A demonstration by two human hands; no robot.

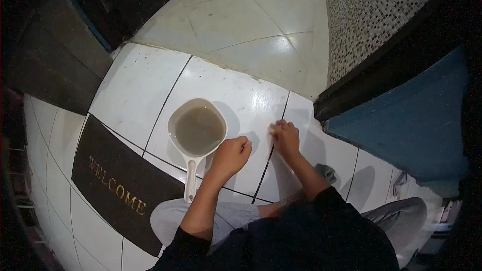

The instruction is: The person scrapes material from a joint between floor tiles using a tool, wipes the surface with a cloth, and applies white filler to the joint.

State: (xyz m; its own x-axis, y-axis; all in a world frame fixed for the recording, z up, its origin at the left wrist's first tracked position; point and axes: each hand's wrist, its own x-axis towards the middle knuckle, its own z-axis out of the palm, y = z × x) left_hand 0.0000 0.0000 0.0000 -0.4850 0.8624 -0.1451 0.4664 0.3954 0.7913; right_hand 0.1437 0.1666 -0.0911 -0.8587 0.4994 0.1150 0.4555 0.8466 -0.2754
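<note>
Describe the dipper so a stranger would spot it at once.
On the white tiled floor, find the dark doormat. Beyond its right end, beside the person's left hand, sits a white dipper. Its long handle and greyish liquid set it apart from the flat doormat.

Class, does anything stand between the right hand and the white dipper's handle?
Yes: the left hand lies between the right hand and the handle of the white dipper. Just past the left hand, only white floor tiles show between the right hand and the dipper's rim.
</note>
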